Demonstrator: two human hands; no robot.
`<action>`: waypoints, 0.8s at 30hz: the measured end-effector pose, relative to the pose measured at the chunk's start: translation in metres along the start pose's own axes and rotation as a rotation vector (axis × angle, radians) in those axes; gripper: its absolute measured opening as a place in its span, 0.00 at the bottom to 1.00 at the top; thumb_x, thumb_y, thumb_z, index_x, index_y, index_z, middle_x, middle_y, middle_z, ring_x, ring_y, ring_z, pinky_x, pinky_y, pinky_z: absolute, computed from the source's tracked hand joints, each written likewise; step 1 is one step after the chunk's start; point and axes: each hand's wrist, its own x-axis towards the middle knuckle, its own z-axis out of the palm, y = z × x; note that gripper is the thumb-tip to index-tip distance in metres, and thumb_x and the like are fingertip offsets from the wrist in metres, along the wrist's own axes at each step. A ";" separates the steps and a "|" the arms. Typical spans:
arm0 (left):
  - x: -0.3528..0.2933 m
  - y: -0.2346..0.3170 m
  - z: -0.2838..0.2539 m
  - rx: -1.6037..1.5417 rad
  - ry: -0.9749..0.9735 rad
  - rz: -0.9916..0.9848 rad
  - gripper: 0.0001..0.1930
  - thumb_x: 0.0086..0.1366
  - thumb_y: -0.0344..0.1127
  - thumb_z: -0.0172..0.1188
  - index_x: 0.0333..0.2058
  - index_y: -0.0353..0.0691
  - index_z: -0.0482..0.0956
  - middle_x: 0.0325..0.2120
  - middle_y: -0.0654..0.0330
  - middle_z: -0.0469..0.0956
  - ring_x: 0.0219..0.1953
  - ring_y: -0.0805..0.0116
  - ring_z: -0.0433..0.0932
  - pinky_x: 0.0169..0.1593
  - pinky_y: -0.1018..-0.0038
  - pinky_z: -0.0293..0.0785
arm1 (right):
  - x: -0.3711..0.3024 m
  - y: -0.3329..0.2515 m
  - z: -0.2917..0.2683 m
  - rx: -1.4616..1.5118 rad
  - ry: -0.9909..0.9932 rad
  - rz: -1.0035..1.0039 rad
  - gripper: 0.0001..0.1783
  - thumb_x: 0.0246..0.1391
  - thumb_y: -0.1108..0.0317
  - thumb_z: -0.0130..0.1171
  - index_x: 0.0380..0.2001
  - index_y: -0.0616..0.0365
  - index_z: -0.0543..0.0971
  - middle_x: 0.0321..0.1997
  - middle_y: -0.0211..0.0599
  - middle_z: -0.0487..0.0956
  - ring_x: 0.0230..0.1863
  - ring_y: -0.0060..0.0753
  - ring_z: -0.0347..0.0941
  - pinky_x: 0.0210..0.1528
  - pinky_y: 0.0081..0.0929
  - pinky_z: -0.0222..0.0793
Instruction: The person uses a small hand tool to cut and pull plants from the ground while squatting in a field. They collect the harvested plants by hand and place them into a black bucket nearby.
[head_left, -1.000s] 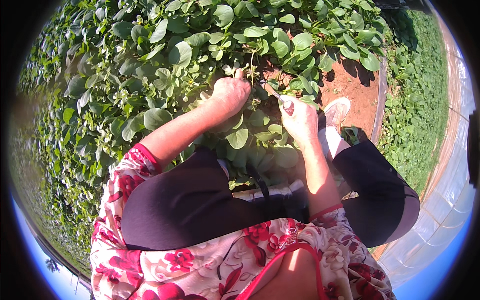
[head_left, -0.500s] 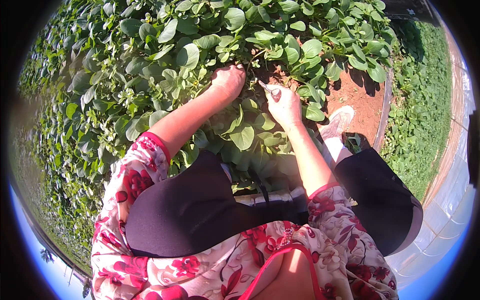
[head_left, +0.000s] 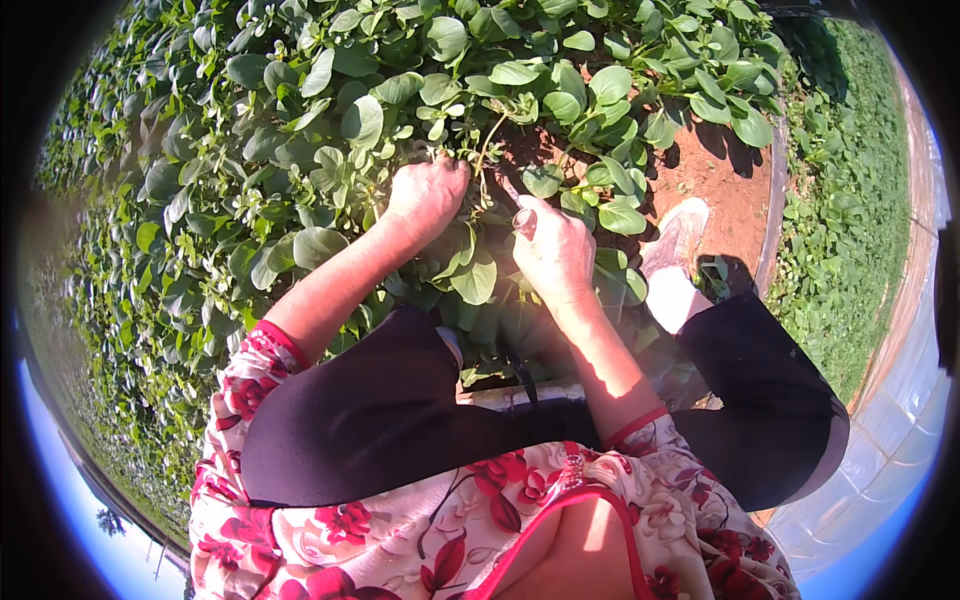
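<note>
Both hands have pushed further up into the foliage since the earlier frames, the left hand (head_left: 428, 195) going deeper among the leaves and the right hand (head_left: 553, 250) closing in beside it. Nearest the camera: a floral red-and-white top (head_left: 400, 530), then dark trousers (head_left: 370, 420) over bent knees, forearms reaching forward from rolled sleeves. Left hand's grip is curled together around a clump of stems and leaves of the leafy green plant (head_left: 480, 160), knuckles up, fingers buried in the foliage. Right hand sits just beside it, fingers folded together around a small pale object (head_left: 523, 218) at the fingertips; what that object is cannot be told. A thin stem rises between the two hands. Broad leaves lie touching both wrists. Right of the hands, a light shoe (head_left: 675, 235) rests on bare reddish soil (head_left: 715, 185). Beyond, the plant bed (head_left: 250, 120) runs dense and sunlit to the far rim; a curved edging (head_left: 772, 210) separates the soil from low ground cover (head_left: 850, 200) at right.
</note>
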 end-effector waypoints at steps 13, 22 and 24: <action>0.071 -0.009 0.014 0.188 -0.100 0.107 0.09 0.56 0.32 0.55 0.37 0.42 0.76 0.34 0.56 0.77 0.34 0.62 0.80 0.33 0.66 0.77 | 0.034 0.014 0.017 0.034 0.021 0.195 0.11 0.47 0.66 0.58 0.36 0.48 0.81 0.25 0.47 0.80 0.30 0.52 0.77 0.35 0.42 0.73; 0.036 -0.003 0.009 0.109 -0.058 0.062 0.08 0.58 0.34 0.52 0.31 0.40 0.79 0.44 0.51 0.72 0.30 0.61 0.81 0.28 0.67 0.77 | 0.044 0.024 0.019 -0.124 0.077 -0.226 0.15 0.44 0.67 0.59 0.40 0.47 0.77 0.24 0.40 0.78 0.25 0.47 0.76 0.28 0.41 0.73; 0.040 -0.005 0.004 0.072 -0.098 0.075 0.08 0.58 0.34 0.52 0.30 0.41 0.80 0.47 0.53 0.70 0.31 0.60 0.81 0.29 0.66 0.77 | 0.035 0.029 0.023 -0.011 0.160 -0.224 0.14 0.46 0.67 0.58 0.40 0.46 0.78 0.23 0.41 0.79 0.25 0.47 0.77 0.28 0.41 0.73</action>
